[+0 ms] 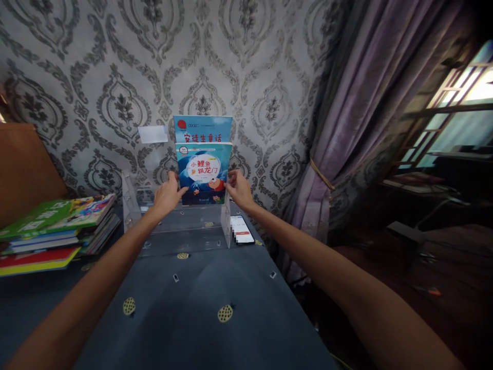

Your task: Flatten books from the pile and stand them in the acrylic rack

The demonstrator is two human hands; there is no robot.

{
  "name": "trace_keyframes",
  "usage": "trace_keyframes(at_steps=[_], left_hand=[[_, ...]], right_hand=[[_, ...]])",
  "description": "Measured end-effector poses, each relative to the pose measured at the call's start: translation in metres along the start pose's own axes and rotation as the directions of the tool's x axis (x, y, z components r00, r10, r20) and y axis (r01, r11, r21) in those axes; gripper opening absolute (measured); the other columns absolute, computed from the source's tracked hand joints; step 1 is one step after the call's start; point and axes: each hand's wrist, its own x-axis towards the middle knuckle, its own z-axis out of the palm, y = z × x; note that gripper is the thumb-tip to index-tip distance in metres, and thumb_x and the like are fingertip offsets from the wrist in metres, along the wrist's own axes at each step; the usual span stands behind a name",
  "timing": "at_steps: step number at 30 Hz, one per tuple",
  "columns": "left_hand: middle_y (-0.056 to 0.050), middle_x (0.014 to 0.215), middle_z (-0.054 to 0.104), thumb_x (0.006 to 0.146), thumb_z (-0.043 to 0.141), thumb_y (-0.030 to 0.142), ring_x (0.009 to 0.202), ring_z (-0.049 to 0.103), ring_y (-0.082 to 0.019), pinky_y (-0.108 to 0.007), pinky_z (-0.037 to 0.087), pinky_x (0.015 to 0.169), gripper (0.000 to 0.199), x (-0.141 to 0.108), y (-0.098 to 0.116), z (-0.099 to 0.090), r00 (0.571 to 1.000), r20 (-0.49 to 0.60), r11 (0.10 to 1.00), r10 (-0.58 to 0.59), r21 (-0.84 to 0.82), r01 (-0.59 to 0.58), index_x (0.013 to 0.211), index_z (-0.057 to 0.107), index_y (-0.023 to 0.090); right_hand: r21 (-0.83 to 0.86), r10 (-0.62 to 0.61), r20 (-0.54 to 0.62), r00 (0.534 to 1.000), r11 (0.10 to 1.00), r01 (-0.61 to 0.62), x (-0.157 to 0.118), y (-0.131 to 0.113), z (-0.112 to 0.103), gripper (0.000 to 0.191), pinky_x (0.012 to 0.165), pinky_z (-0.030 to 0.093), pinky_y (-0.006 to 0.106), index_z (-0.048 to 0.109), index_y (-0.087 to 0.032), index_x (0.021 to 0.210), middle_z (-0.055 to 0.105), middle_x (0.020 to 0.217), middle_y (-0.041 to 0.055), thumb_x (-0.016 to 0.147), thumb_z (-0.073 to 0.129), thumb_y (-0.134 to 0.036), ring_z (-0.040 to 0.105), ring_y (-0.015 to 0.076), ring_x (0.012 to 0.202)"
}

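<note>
A blue book [204, 174] with a red fish on its cover stands upright between my hands, over a clear tiered rack [188, 234]. My left hand [168, 195] grips its lower left edge, the thumb on the front cover. My right hand [239, 189] pinches its lower right edge. Behind it, and reaching higher, stands a lighter blue book [203, 128] with red lettering; its lower part is hidden. The rack's side panels show at both ends, below and beside the books.
Stacked books [57, 216] lie at the left. A phone [242, 229] lies just right of the rack on the dark patterned tablecloth [185, 308]. A white card [153, 134] shows at the rack's upper left. A purple curtain [346, 113] hangs beyond the table's right edge.
</note>
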Motion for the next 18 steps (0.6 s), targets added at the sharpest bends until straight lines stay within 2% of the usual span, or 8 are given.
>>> trace_keyframes(at_steps=[5,9,18], left_hand=[[-0.019,0.106,0.072,0.096,0.054,0.040,0.105,0.069,-0.036,-0.042,0.052,0.085,0.042,0.002,0.003,0.001,1.000,0.011,0.999,-0.020,0.025,0.020,0.126,0.041,0.015],[-0.018,0.104,0.072,0.096,0.055,0.037,0.105,0.068,-0.037,-0.044,0.052,0.086,0.041,0.003,0.003,0.001,1.000,0.016,1.000,-0.017,0.010,0.017,0.127,0.041,0.015],[-0.016,0.099,0.072,0.096,0.054,0.040,0.101,0.069,-0.034,-0.044,0.051,0.086,0.043,-0.002,0.000,0.000,1.000,0.002,1.000,-0.017,-0.018,0.017,0.130,0.042,0.015]], right_hand=[[-0.022,0.034,-0.028,0.999,0.999,-0.035,0.005,0.003,0.004,0.037,0.074,0.048,0.036,0.052,-0.020,0.112,0.061,0.077,-0.0002,0.076,0.061,-0.026,0.061,0.0224,0.073],[-0.032,0.069,-0.030,0.997,0.997,-0.070,0.008,0.007,0.006,0.038,0.074,0.048,0.036,0.053,-0.020,0.113,0.062,0.076,-0.0006,0.076,0.062,-0.028,0.062,0.0229,0.074],[-0.007,0.046,-0.001,0.999,0.999,-0.046,0.003,0.011,0.005,0.036,0.074,0.050,0.038,0.051,-0.021,0.113,0.063,0.078,0.0007,0.080,0.062,-0.031,0.062,0.0227,0.073]])
